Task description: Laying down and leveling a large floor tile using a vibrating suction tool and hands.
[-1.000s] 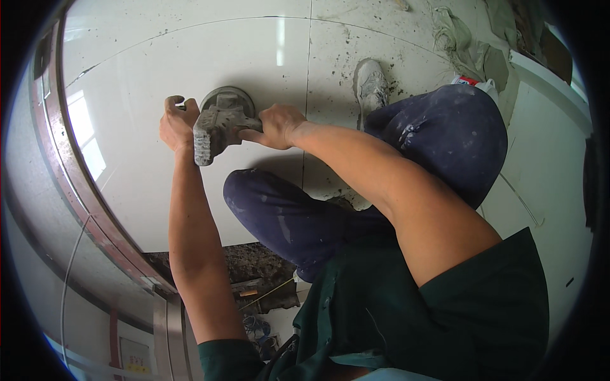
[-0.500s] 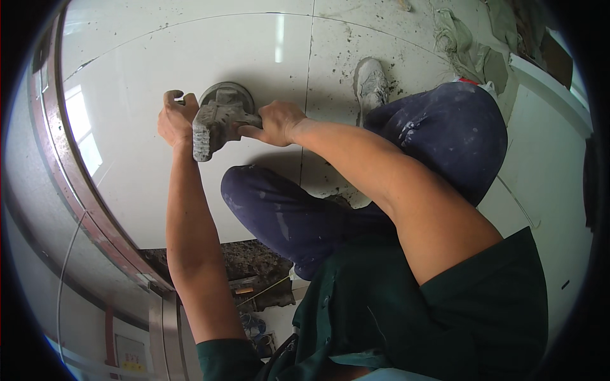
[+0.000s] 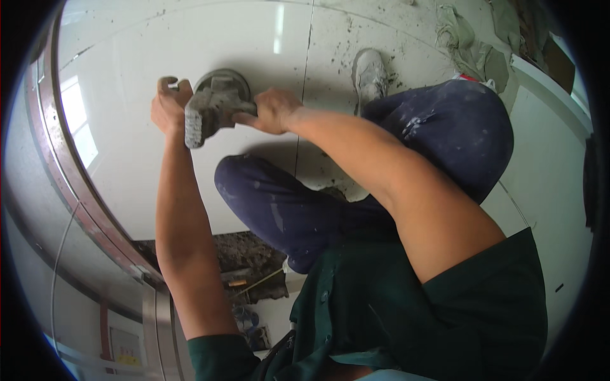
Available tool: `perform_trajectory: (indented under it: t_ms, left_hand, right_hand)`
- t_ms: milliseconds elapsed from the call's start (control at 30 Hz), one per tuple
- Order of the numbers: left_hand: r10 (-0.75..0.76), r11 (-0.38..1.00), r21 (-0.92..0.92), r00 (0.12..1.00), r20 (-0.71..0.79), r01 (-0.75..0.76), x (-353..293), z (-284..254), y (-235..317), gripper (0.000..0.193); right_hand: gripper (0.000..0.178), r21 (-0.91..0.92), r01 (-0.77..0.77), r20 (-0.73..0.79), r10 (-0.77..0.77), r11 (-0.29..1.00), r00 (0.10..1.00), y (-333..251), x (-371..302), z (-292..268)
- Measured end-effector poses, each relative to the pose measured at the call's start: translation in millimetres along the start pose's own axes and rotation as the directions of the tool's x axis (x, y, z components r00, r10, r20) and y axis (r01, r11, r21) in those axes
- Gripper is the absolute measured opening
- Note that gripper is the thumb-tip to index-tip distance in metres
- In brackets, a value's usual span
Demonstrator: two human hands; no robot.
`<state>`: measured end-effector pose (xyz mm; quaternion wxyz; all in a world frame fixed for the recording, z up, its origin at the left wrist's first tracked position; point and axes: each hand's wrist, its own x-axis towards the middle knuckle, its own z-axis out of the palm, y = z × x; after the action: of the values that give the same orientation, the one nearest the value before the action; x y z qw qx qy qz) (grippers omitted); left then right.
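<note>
A grey, dust-covered tile vibrator (image 3: 213,105) with a round disc base stands on a large glossy white floor tile (image 3: 254,44). My right hand (image 3: 273,111) is wrapped round its handle on the right side, thumb along the near edge. On the left, my left hand (image 3: 169,106) is curled against the tool's side. Its fingers are bent and seem to clasp a side grip, though the tool's body partly hides the contact. The blocky, ridged end of the tool points toward me, close to my left wrist.
Left of the tile runs a metal door track (image 3: 82,159). A dark strip of rough mortar (image 3: 244,254) borders the tile's near edge. My knee (image 3: 244,178) and dusty shoe (image 3: 370,76) are close to the tool. Crumpled sacking (image 3: 457,32) lies at the far right.
The whole view has shifted slightly, so tile, hands and tool appear a little higher and further left. Both hands keep their hold, and the tool stays in nearly the same place on the tile.
</note>
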<state>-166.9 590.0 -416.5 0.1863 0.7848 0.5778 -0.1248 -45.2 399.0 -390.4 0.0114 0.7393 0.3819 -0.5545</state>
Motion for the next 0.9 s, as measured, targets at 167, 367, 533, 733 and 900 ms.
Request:
perform_trajectory:
  t_ms: [167, 367, 533, 733, 900]
  left_hand:
    - [0.028, 0.999, -0.019, 0.999, 0.018, -0.028, 4, 3, 11, 0.04]
    - [0.053, 0.999, 0.006, 0.998, -0.027, -0.053, 5, -2, 4, 0.043]
    - [0.102, 0.994, -0.023, 0.994, -0.042, -0.103, 6, 6, 4, 0.044]
    - [0.137, 0.989, -0.039, 0.989, -0.047, -0.139, 6, 5, -8, 0.041]
    - [0.145, 0.988, -0.041, 0.988, -0.054, -0.147, 4, 2, -3, 0.041]
  right_hand:
    - [0.079, 0.046, 0.016, -0.045, -0.014, 0.999, 0.999, 15, 6, 8]
    - [0.073, -0.022, 0.028, -0.032, -0.029, 0.999, 0.999, 2, -1, 5]
    - [0.078, -0.012, 0.007, -0.069, -0.008, 1.0, 0.998, 5, -2, 8]
    - [0.091, -0.157, 0.169, 0.156, -0.144, 0.973, 0.977, 28, 6, -36]
    - [0.094, -0.626, 0.104, 0.037, -0.103, 0.773, 0.994, 121, 17, -176]
